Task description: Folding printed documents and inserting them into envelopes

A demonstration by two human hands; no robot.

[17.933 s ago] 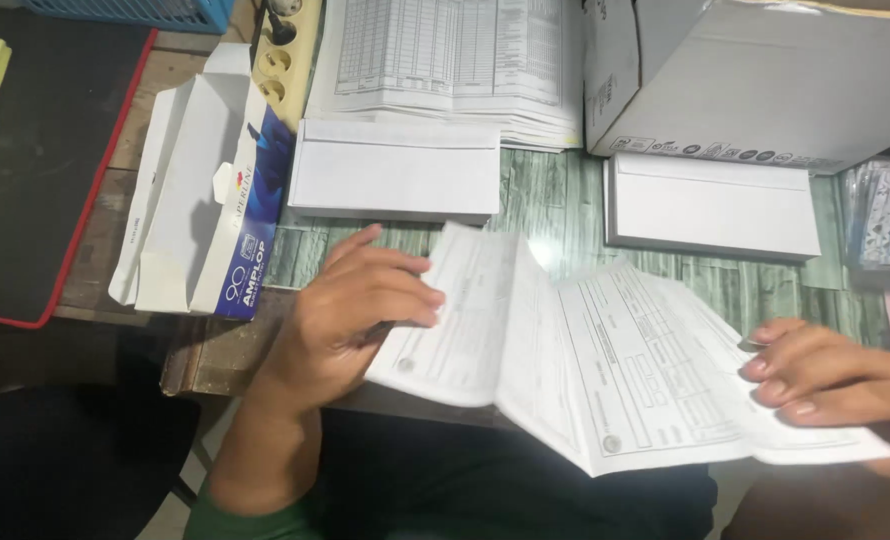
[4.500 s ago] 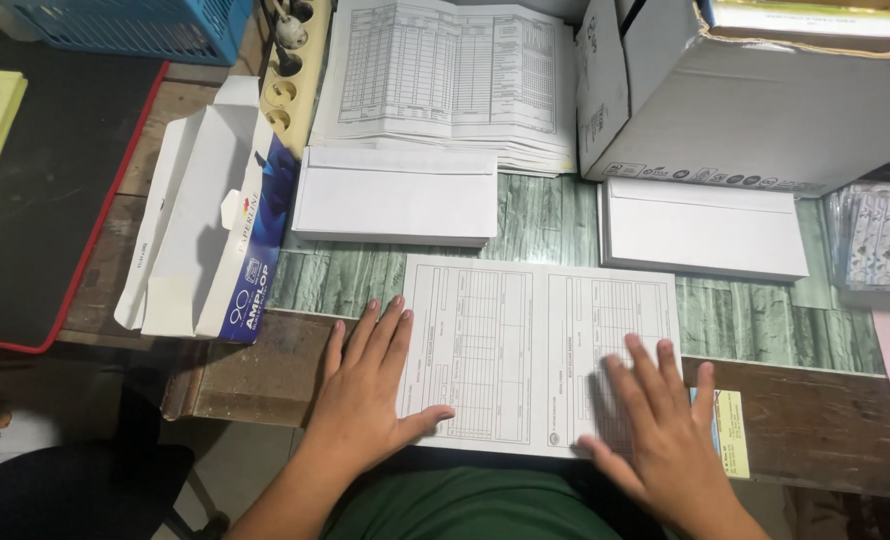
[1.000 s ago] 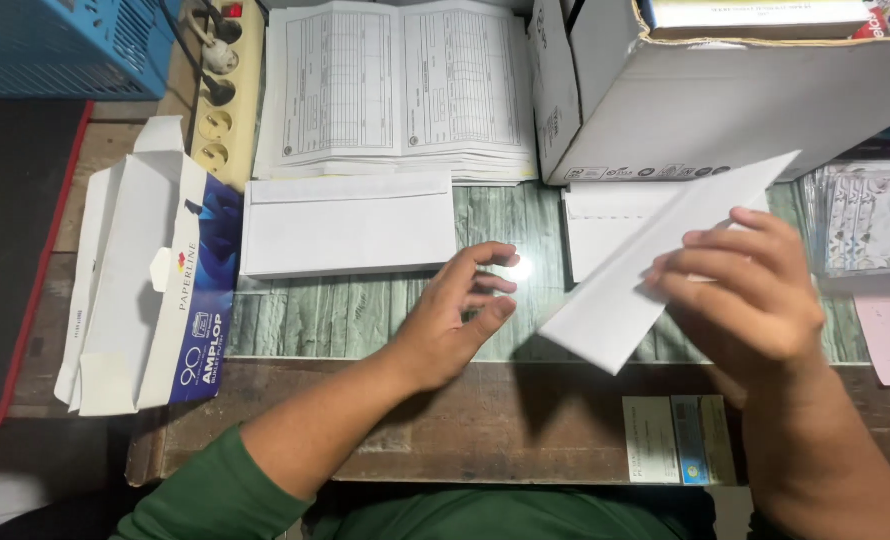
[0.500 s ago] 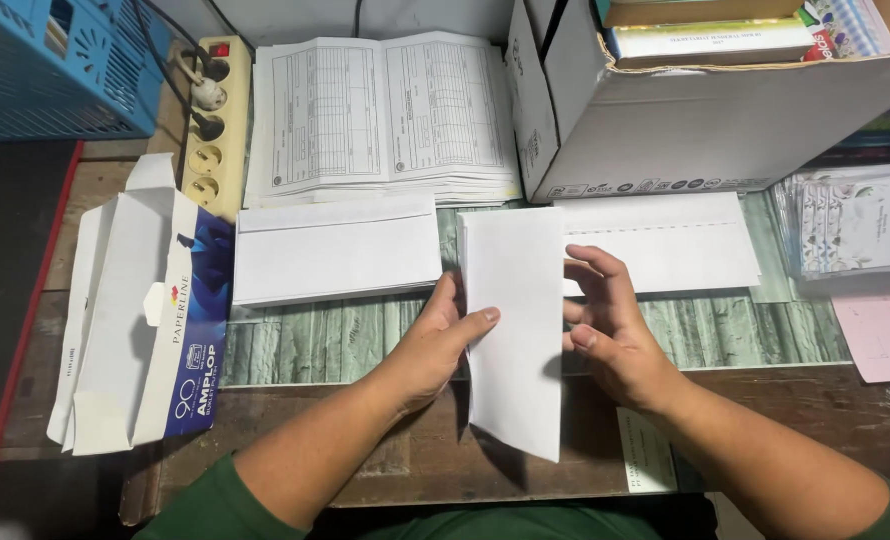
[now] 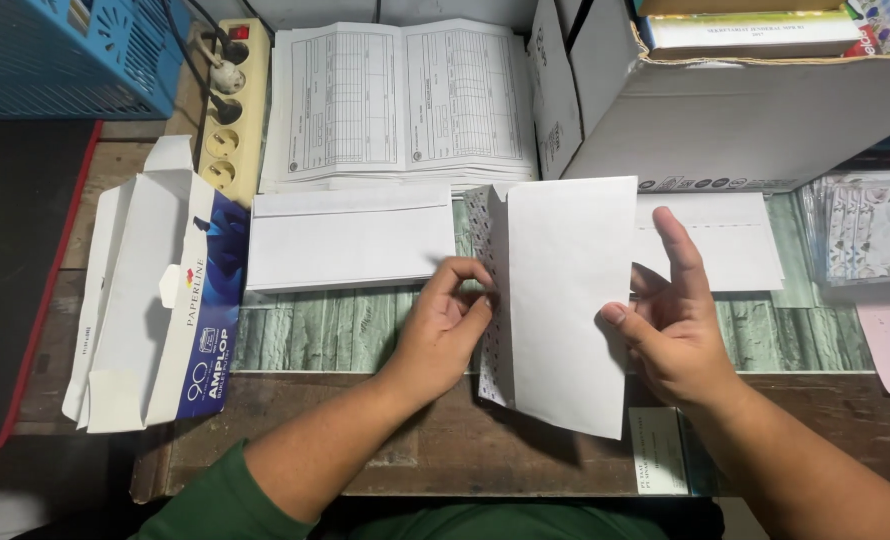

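Wooden desk [image 5: 385, 450], partly covered by a green wood-grain mat [image 5: 345, 330], carries everything here. A grey cardboard box [image 5: 745, 110] stands at the far right, a stack of printed forms [image 5: 400, 100] lies far centre, and an opened blue and white envelope box [image 5: 155, 300] lies at the left. A pile of white envelopes [image 5: 350, 238] sits just right of that box. A white envelope [image 5: 570, 300] is held upright above the near middle of the desk, its flap open along the left edge. The left hand [image 5: 445, 325] pinches that flap edge with curled fingertips. The right hand [image 5: 675, 320] grips the right edge with the thumb, its other fingers spread loosely open.
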